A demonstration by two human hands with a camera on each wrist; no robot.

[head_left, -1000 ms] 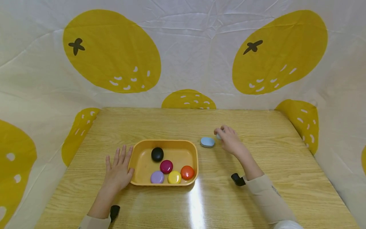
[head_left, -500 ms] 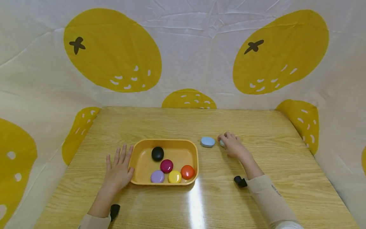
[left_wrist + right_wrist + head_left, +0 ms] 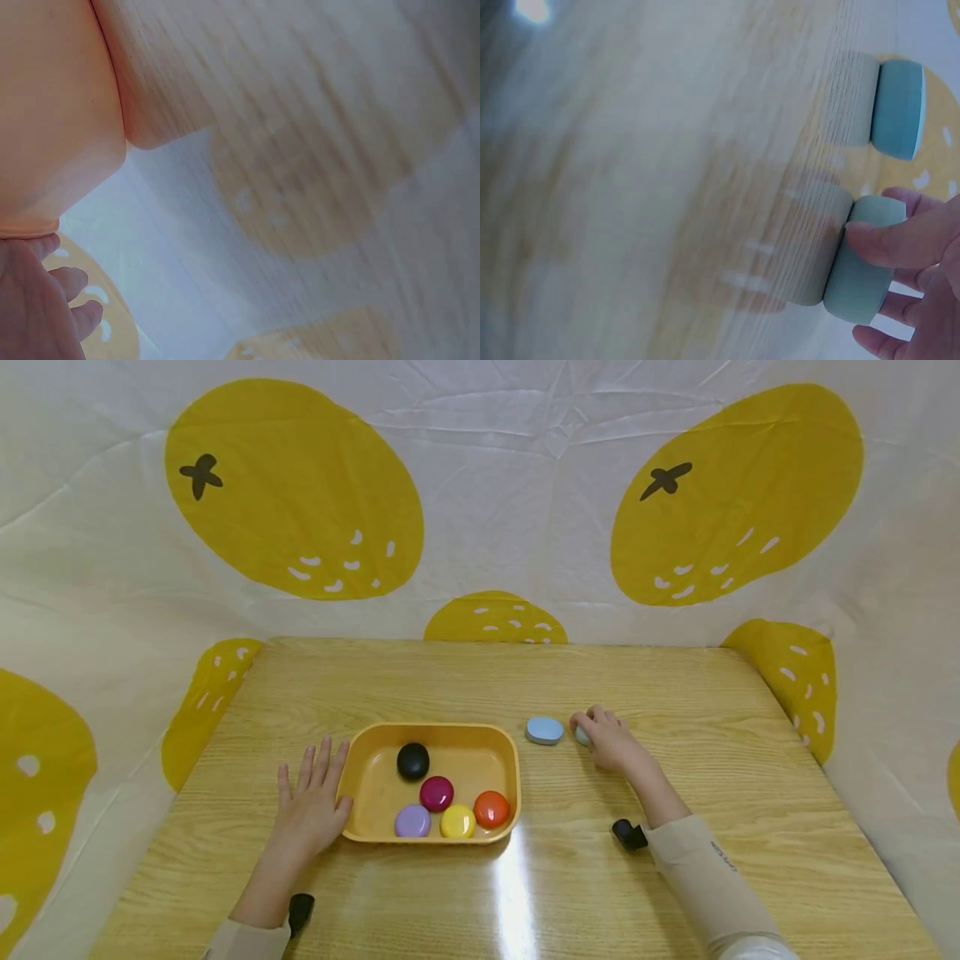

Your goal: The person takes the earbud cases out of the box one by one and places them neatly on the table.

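Note:
My right hand (image 3: 611, 745) grips a pale green rounded block (image 3: 864, 279), thumb on its near side and fingers behind it. In the right wrist view this block stands on the tabletop. A light blue oval block (image 3: 543, 731) lies just left of it, a small gap between them. My left hand (image 3: 309, 814) lies with straight, spread fingers against the left side of a yellow-orange tray (image 3: 367, 785). Inside the tray are a black round piece (image 3: 413, 762), a dark magenta one (image 3: 437, 794), a lilac one (image 3: 412, 821), a yellow one (image 3: 457, 821) and an orange one (image 3: 492, 809).
The wooden table (image 3: 600, 910) reaches back to a white cloth (image 3: 517, 485) printed with big yellow fruit shapes, which also hangs at both sides. Black wrist-camera parts (image 3: 628, 835) stick out beside both sleeves.
My right hand has come down and slightly nearer with the pale green block, setting it on the table right of the blue one. It has stayed there since. The left hand keeps its place.

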